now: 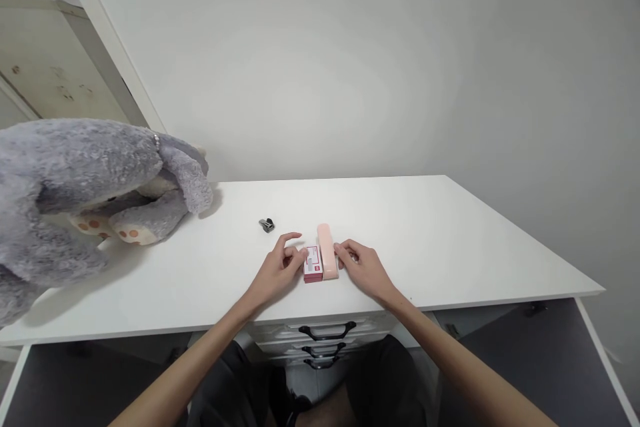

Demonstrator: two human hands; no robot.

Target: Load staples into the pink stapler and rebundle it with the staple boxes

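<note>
A pink stapler (327,251) lies lengthwise on the white desk (450,247), pointing away from me. Right beside it on its left rests a small red and white box (313,264). My left hand (278,269) touches the box's left side with curled fingers. My right hand (361,267) rests against the stapler's right side, fingers bent toward it. Both hands sit on the desk top.
A small dark metal clip-like object (267,225) lies further back on the desk. A big grey plush toy (90,187) fills the left end. Drawers with black handles (327,331) are under the desk front. A white wall stands behind.
</note>
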